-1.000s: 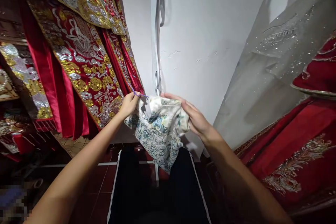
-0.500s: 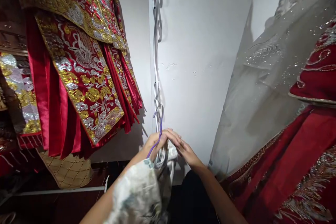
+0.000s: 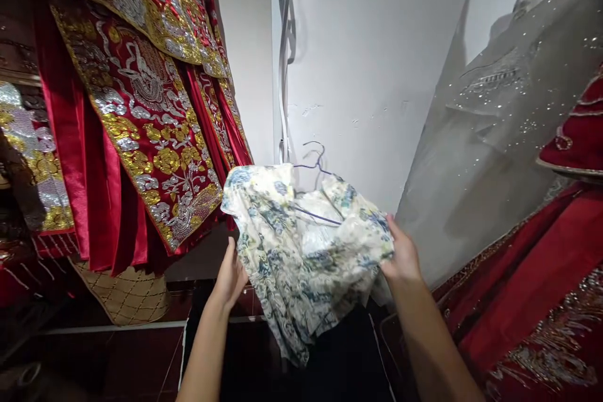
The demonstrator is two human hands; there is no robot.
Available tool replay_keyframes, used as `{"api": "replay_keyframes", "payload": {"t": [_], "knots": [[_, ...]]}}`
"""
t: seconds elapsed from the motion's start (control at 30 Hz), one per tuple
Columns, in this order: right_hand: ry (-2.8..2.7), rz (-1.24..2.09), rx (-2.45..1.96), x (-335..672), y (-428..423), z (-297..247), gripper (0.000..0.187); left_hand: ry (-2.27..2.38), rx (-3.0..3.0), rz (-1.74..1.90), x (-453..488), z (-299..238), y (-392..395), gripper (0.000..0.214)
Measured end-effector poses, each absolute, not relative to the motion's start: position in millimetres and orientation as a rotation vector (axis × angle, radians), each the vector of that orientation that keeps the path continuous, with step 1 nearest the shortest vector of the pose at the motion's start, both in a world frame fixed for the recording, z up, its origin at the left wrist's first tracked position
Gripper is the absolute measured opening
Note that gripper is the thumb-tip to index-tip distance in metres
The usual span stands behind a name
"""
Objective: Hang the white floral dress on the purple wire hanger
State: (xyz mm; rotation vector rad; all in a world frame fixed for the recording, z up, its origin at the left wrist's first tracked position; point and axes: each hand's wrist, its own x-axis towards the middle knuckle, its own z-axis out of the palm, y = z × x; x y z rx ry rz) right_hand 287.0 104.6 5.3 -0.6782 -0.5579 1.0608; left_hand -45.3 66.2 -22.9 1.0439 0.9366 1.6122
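A white floral blouse [image 3: 282, 251] with blue and yellow-green print hangs on a thin purple hanger [image 3: 316, 166] in front of me. The hanger's hook stands free beside the wall strip. My right hand [image 3: 402, 254] pinches the blouse at its right shoulder edge, thumb on top and fingers partly hidden underneath. On the other side, my left hand [image 3: 230, 277] is against the blouse's left edge, thumb raised and apart from the fingers, which are partly behind the cloth. The neckline gapes, showing the hanger's lower bar inside.
A white looped hanging strip [image 3: 284, 63] runs down the white wall [image 3: 348, 75]. Red garments with gold and silver embroidery [image 3: 164, 151] hang at left. A sheer sparkly white gown [image 3: 490, 132] and a red beaded garment [image 3: 527, 264] hang at right. A white rail [image 3: 113, 328] lies low left.
The hanger's hook has come away from the strip. My hands, formerly together at the hanger, have spread to the two sides of the blouse, which now faces me opened out.
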Motion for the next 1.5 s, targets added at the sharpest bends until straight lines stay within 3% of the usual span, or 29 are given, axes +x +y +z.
{"api": "replay_keyframes", "payload": {"t": [0.1,0.23,0.47,0.57,0.7,0.77,0.97,1.2,1.4,1.5], "knots": [[-0.660,1.060,-0.704,261.8,105.6,13.6,0.035,0.950,0.749,1.600,-42.5,-57.0,61.4,0.048],[-0.705,0.945,-0.831,241.9,87.0,-21.2,0.042,1.087,0.649,1.698,-27.4,-88.0,54.2,0.060],[-0.608,0.194,-1.219,237.8,58.3,-72.1,0.046,1.041,0.558,1.532,-25.7,-109.2,41.7,0.062],[-0.918,0.452,-1.302,217.6,55.7,-66.9,0.036,1.020,0.485,1.496,-18.8,-102.0,39.7,0.060],[-1.464,1.235,-1.388,171.8,48.2,-85.3,0.056,0.916,0.450,1.461,-4.9,-91.2,35.8,0.056],[-1.567,1.410,-1.391,151.5,43.2,-102.0,0.059,0.881,0.444,1.430,-2.6,-89.8,33.9,0.056],[-1.514,1.340,-1.230,132.9,35.9,-122.9,0.034,0.927,0.562,1.355,-18.3,-94.0,35.5,0.051],[-1.420,1.324,-1.251,134.7,23.4,-136.0,0.036,1.849,1.186,2.090,-16.9,-129.5,26.3,0.072],[-1.388,1.396,-1.208,135.3,21.0,-135.7,0.035,1.343,1.603,1.435,16.4,-152.7,-1.6,0.026],[-1.426,1.472,-1.206,143.3,17.6,-127.0,0.032,1.287,1.518,1.364,23.3,-148.7,-3.7,0.013]]}}
